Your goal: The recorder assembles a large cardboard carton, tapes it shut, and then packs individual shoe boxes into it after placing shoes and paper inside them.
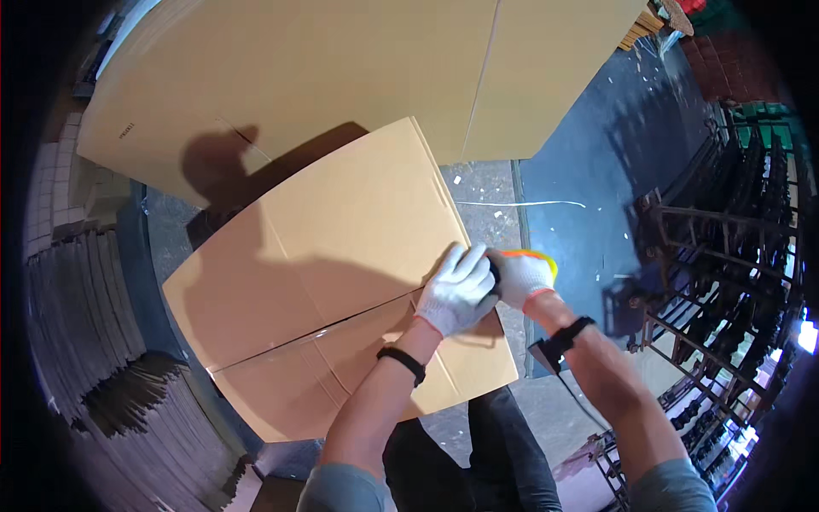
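A bundle of flat brown cardboard (341, 230) lies in front of me, its layered edge along the right side. A thin dark band or seam (281, 343) crosses it toward my hands. My left hand (456, 290), in a white knit glove, rests over the right edge, fingers curled against it. My right hand (522, 280), gloved alike, is closed just beyond that edge, touching the left. A strip of orange and yellow (533, 254) shows along its upper side; what this belongs to is mostly hidden. Something black sits between the two hands, too covered to name.
A large cardboard stack (341, 60) stands beyond the bundle. Piles of sheets (85, 299) line the left. On the right are a metal rack (725, 256) with dark parts and a blue-grey floor panel (580, 102). A white cord (520, 204) lies beyond my hands.
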A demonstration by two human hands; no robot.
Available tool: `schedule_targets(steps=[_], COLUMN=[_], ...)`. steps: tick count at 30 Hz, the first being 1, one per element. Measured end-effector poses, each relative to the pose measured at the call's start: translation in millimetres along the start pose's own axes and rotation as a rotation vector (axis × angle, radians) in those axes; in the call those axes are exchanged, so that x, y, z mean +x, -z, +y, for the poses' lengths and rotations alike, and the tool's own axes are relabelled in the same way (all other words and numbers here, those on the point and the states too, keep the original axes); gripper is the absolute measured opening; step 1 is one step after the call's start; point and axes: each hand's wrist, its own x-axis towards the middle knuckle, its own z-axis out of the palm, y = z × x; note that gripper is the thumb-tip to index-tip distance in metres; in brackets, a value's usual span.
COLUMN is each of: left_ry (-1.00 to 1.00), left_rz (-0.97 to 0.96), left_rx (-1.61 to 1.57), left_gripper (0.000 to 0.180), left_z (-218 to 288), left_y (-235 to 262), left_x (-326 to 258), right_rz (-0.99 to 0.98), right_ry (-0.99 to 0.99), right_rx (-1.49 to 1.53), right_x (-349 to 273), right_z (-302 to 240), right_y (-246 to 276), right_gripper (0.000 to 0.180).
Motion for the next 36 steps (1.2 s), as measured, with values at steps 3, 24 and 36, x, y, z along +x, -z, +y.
schedule_targets(steps=[3,24,36], left_ry=[0.041,0.726,0.603], left_rz=[-0.381,-0.414,-0.492], left_rx=[0.12,-0.842,0.294], left_gripper=[0.034,0.024,0.037], left_z=[2,-100,-444], left_y=[-5,250,240], left_x=[22,-216,-138], right_rz=[0.017,0.137,-0.137], right_ry=[-0.274,-0.303,-0.726], right_rx=[0.138,1.269,0.632], right_x=[-48,-177,-370], right_z=[-4,-361,-346], right_y=[30,-75,-280], right_gripper=[0.055,0.091,0.092])
